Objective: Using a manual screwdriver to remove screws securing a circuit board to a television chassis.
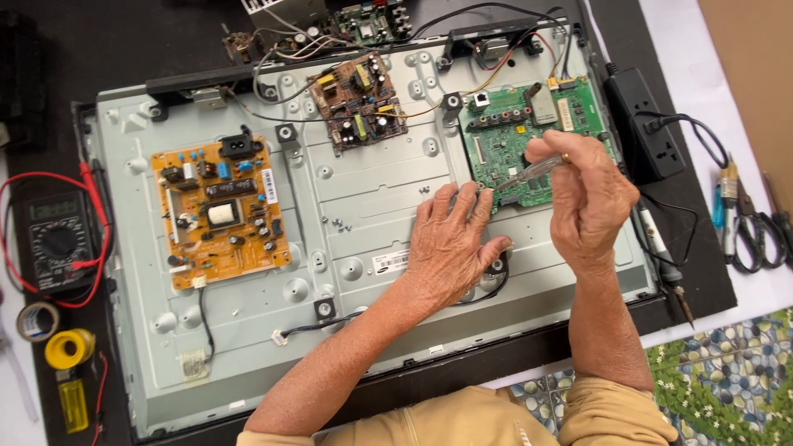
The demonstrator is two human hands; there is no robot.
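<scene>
The metal rear chassis (pixel 363 206) of a flat panel lies face down on the worktop (pixel 124 49) and carries three boards: an orange power board (pixel 219 211) at left, a small brown board (pixel 357 99) at top centre, and a green main board (pixel 512 140) at right.

The left hand (pixel 450 248) rests palm down on the chassis, fingers spread flat and holding nothing, with fingertips touching the lower left edge of the green main board. The right hand (pixel 586 198) is closed around a clear-handled screwdriver (pixel 529 173), whose tip points left and down at the lower edge of the green main board, just beside the left fingertips. The tip contact point is too small to make out.

Several small loose screws (pixel 334 221) lie on the bare chassis between the boards.

A multimeter (pixel 56 239) with red leads, a tape roll (pixel 37 320) and a solder spool (pixel 69 347) sit at the left. A black power strip (pixel 644 124), a soldering iron (pixel 661 256) and scissors (pixel 756 231) sit at the right. The right hand hides part of the green main board. Further boards at the top edge are cut off.
</scene>
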